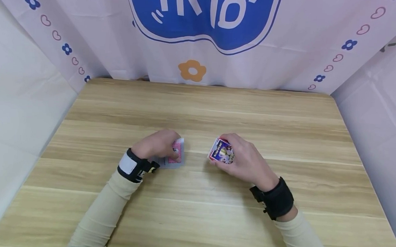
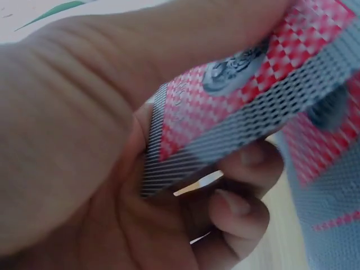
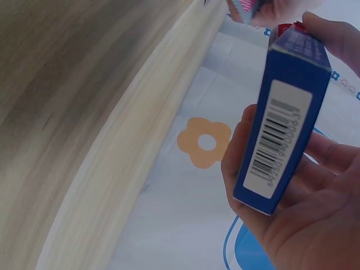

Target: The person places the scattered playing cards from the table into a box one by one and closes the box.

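A: Shall we start at the hands?

B: Yes. We see the right hand (image 1: 246,159) curled around a small card box (image 1: 222,151), thumb on one side and fingers on the other. Let's take that box as our landmark.

A: Then left of the box we have the left hand (image 1: 158,143), well apart from the right one. It pinches playing cards (image 1: 179,154) between thumb and fingers, their red-checked, grey-bordered backs showing.

B: From the left wrist we make out more red-checked backs just beside the pinched ones. We can't tell whether any of them touch the worktop (image 1: 193,220) below.

A: Nor can we tell that for the box. We do see its dark blue side with a white barcode label (image 3: 275,138), and something red at its upper end.

B: On the near side of the box, we find a black wrist strap (image 1: 278,198) and a beige sleeve (image 1: 303,237) on the right arm.

A: And beyond the box, past the worktop's far edge, we see a white cloth (image 1: 105,33) with an orange flower (image 1: 184,70) and, higher up, a big blue emblem (image 1: 193,30).
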`<state>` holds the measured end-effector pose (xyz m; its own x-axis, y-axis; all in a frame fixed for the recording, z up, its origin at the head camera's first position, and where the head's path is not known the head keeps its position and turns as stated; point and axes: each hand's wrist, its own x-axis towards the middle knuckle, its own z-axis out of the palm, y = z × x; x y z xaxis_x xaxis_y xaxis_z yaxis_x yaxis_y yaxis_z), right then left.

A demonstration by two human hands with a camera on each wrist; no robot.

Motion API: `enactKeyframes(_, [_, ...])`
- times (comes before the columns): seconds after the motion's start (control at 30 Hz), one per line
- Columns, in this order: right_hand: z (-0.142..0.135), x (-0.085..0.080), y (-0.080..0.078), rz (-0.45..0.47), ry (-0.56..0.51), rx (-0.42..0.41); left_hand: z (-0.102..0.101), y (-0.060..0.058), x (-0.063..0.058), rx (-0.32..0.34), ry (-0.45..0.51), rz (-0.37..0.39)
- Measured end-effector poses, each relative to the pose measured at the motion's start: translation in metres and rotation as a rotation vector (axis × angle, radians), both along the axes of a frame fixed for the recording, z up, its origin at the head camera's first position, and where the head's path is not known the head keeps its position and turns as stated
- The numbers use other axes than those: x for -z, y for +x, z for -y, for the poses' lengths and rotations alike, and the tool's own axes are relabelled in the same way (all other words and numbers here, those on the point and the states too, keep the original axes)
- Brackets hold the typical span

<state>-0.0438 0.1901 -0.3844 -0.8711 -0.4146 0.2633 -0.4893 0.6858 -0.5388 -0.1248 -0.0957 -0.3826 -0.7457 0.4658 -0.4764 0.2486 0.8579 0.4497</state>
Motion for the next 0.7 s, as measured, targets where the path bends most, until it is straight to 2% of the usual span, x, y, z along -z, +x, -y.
enactKeyframes(0.17, [0.001,0.001,0.001,0.003,0.006,-0.003,0.001,0.003,-0.007,0.072,0.143,0.003])
enactKeyframes(0.33, [0.001,0.001,0.001,0.002,0.014,-0.007,-0.005,0.006,-0.015,0.096,0.31,0.001])
enactKeyframes(0.47, [0.002,0.002,0.001,-0.008,0.016,-0.02,-0.01,0.011,-0.021,0.064,0.408,0.001])
enactKeyframes(0.7, [0.005,0.003,0.002,-0.022,-0.001,-0.061,-0.02,0.017,-0.026,-0.032,0.531,0.029])
